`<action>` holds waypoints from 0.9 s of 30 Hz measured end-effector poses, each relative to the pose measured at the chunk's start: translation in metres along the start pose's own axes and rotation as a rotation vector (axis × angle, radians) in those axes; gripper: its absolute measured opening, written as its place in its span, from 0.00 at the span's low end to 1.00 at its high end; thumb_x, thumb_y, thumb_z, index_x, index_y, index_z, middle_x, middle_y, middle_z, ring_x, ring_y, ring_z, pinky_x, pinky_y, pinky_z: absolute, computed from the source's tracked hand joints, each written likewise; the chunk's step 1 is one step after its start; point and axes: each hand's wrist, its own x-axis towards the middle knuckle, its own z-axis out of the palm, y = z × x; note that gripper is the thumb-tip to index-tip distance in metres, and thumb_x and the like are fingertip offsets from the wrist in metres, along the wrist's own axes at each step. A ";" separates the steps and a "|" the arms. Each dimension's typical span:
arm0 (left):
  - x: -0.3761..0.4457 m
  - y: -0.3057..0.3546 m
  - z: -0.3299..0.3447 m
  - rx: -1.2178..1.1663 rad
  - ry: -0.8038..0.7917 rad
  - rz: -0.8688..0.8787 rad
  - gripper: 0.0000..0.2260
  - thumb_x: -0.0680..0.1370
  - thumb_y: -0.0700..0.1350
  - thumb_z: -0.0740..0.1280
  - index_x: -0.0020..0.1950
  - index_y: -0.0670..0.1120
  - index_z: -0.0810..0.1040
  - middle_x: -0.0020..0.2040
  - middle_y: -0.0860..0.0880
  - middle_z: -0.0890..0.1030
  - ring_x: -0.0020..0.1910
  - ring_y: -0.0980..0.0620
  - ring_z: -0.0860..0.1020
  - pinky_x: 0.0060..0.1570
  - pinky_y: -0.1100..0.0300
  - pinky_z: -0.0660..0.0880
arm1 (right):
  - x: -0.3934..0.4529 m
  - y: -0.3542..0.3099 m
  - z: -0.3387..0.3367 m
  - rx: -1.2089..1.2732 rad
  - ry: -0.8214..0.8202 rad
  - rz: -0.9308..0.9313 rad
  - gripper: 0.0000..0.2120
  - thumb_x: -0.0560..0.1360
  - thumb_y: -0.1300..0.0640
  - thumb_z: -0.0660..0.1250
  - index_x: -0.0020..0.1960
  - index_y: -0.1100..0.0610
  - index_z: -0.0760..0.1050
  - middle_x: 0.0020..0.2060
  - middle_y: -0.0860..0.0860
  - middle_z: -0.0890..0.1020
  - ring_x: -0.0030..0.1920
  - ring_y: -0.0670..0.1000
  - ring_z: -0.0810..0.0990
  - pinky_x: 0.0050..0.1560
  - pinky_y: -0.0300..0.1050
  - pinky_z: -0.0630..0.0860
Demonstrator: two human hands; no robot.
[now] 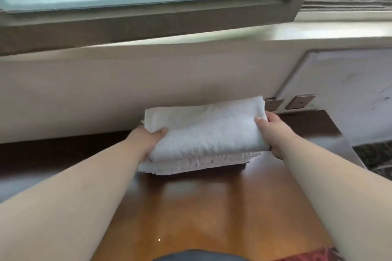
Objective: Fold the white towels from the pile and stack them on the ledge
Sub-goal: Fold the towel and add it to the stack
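A folded white towel (pixel 203 127) lies across the top of a low stack of folded white towels (pixel 191 164) on the glossy brown wooden ledge (pixel 212 207), close to the cream wall. My left hand (pixel 151 137) grips the towel's left end, thumb on top. At the right end my right hand (pixel 270 131) grips it the same way. Both forearms reach in from the bottom corners. The pile of unfolded towels is out of view.
A window with a brown frame (pixel 137 23) runs above a pale sill (pixel 318 32). Two brown wall switch plates (pixel 300 101) sit right of the towels. A white panel (pixel 350 91) stands at the right. The ledge's right edge (pixel 350 150) drops to patterned carpet.
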 end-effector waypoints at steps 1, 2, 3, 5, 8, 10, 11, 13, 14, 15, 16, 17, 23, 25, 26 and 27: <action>0.002 -0.007 0.006 0.028 0.020 -0.034 0.30 0.71 0.65 0.70 0.64 0.46 0.74 0.58 0.46 0.80 0.50 0.45 0.79 0.46 0.53 0.78 | 0.009 0.010 0.002 -0.074 -0.002 0.003 0.27 0.72 0.40 0.62 0.71 0.40 0.68 0.60 0.45 0.79 0.58 0.55 0.79 0.61 0.57 0.77; 0.004 -0.013 0.011 0.009 0.047 -0.060 0.32 0.71 0.66 0.70 0.67 0.46 0.72 0.59 0.46 0.79 0.54 0.44 0.78 0.53 0.49 0.78 | 0.015 0.019 0.004 -0.105 0.001 0.004 0.28 0.72 0.39 0.61 0.71 0.40 0.68 0.60 0.45 0.79 0.59 0.55 0.78 0.62 0.57 0.76; 0.004 -0.015 0.013 -0.022 0.074 -0.069 0.33 0.71 0.66 0.70 0.69 0.47 0.71 0.59 0.47 0.79 0.55 0.43 0.78 0.56 0.47 0.77 | 0.020 0.024 0.004 -0.105 -0.006 0.002 0.27 0.72 0.38 0.61 0.71 0.40 0.68 0.60 0.44 0.79 0.59 0.54 0.78 0.63 0.57 0.75; -0.001 -0.012 0.011 -0.073 0.115 -0.065 0.32 0.71 0.65 0.71 0.68 0.48 0.72 0.56 0.48 0.80 0.53 0.45 0.79 0.56 0.45 0.78 | 0.021 0.024 0.000 -0.101 -0.041 0.004 0.27 0.72 0.37 0.61 0.70 0.39 0.69 0.59 0.43 0.80 0.59 0.52 0.78 0.62 0.56 0.75; -0.010 -0.006 0.009 0.010 0.214 -0.083 0.37 0.69 0.61 0.74 0.72 0.48 0.66 0.63 0.45 0.77 0.55 0.43 0.78 0.55 0.47 0.78 | 0.025 0.015 -0.009 -0.300 -0.030 -0.080 0.30 0.73 0.40 0.63 0.74 0.43 0.65 0.66 0.47 0.76 0.61 0.53 0.77 0.59 0.52 0.74; -0.021 0.005 0.016 0.358 0.422 -0.041 0.44 0.71 0.59 0.74 0.78 0.50 0.54 0.72 0.42 0.67 0.66 0.39 0.71 0.63 0.46 0.71 | 0.024 0.000 -0.008 -0.560 0.105 -0.281 0.34 0.74 0.49 0.66 0.78 0.48 0.59 0.74 0.53 0.66 0.71 0.57 0.68 0.68 0.55 0.68; -0.027 0.012 0.024 0.543 0.498 0.101 0.42 0.73 0.58 0.71 0.79 0.52 0.50 0.76 0.42 0.61 0.71 0.39 0.65 0.67 0.46 0.65 | 0.020 -0.009 0.000 -0.674 0.153 -0.447 0.35 0.74 0.51 0.66 0.78 0.48 0.58 0.76 0.54 0.62 0.74 0.58 0.63 0.71 0.57 0.64; -0.038 0.027 0.048 0.774 0.373 0.464 0.33 0.79 0.56 0.62 0.80 0.58 0.48 0.80 0.45 0.53 0.77 0.42 0.53 0.74 0.48 0.55 | 0.009 -0.022 0.021 -0.896 0.097 -0.700 0.33 0.76 0.45 0.62 0.78 0.44 0.56 0.79 0.54 0.57 0.77 0.59 0.55 0.74 0.62 0.56; -0.043 0.031 0.061 0.849 0.215 0.544 0.29 0.81 0.56 0.58 0.79 0.61 0.47 0.81 0.47 0.48 0.79 0.44 0.48 0.76 0.47 0.50 | 0.005 -0.022 0.032 -1.027 0.001 -0.728 0.33 0.77 0.39 0.56 0.79 0.41 0.51 0.80 0.54 0.53 0.78 0.59 0.50 0.74 0.64 0.51; -0.048 0.030 0.073 0.931 0.075 0.537 0.27 0.83 0.57 0.53 0.79 0.63 0.45 0.81 0.50 0.43 0.79 0.44 0.43 0.77 0.45 0.46 | 0.002 -0.015 0.040 -1.159 -0.099 -0.698 0.33 0.77 0.34 0.50 0.79 0.39 0.45 0.80 0.52 0.47 0.79 0.59 0.44 0.74 0.66 0.46; -0.051 0.024 0.083 1.007 -0.023 0.481 0.25 0.83 0.58 0.50 0.78 0.65 0.43 0.81 0.51 0.39 0.79 0.44 0.38 0.76 0.43 0.43 | 0.000 -0.004 0.045 -1.265 -0.177 -0.650 0.34 0.76 0.31 0.45 0.78 0.38 0.39 0.80 0.51 0.42 0.79 0.59 0.38 0.74 0.67 0.42; -0.053 0.019 0.090 1.063 -0.076 0.426 0.25 0.84 0.59 0.49 0.78 0.65 0.40 0.80 0.51 0.36 0.78 0.43 0.36 0.76 0.41 0.41 | -0.001 0.008 0.047 -1.330 -0.221 -0.617 0.34 0.76 0.29 0.41 0.78 0.38 0.35 0.80 0.50 0.39 0.79 0.59 0.35 0.73 0.68 0.41; -0.049 0.033 0.086 1.139 -0.152 0.353 0.26 0.84 0.58 0.50 0.77 0.66 0.38 0.80 0.50 0.35 0.78 0.43 0.35 0.75 0.38 0.41 | 0.005 -0.008 0.044 -1.411 -0.321 -0.510 0.35 0.77 0.30 0.42 0.78 0.39 0.32 0.80 0.50 0.36 0.79 0.59 0.33 0.74 0.69 0.41; -0.054 0.043 0.079 1.092 -0.185 0.334 0.26 0.84 0.57 0.52 0.78 0.65 0.41 0.81 0.51 0.38 0.79 0.44 0.37 0.76 0.40 0.43 | -0.001 -0.027 0.045 -1.435 -0.356 -0.457 0.36 0.77 0.30 0.45 0.79 0.39 0.35 0.80 0.50 0.38 0.79 0.59 0.35 0.74 0.70 0.43; -0.058 0.048 0.073 1.043 -0.174 0.343 0.26 0.84 0.57 0.53 0.79 0.64 0.44 0.81 0.51 0.40 0.79 0.46 0.40 0.76 0.42 0.45 | -0.006 -0.039 0.046 -1.448 -0.362 -0.445 0.37 0.76 0.29 0.47 0.79 0.40 0.38 0.81 0.50 0.41 0.79 0.60 0.38 0.74 0.70 0.45; -0.065 0.052 0.066 0.985 -0.127 0.363 0.26 0.83 0.57 0.55 0.79 0.62 0.48 0.81 0.50 0.45 0.80 0.47 0.44 0.77 0.46 0.47 | -0.012 -0.053 0.048 -1.447 -0.357 -0.467 0.38 0.75 0.28 0.48 0.80 0.41 0.42 0.81 0.50 0.45 0.79 0.60 0.42 0.73 0.69 0.47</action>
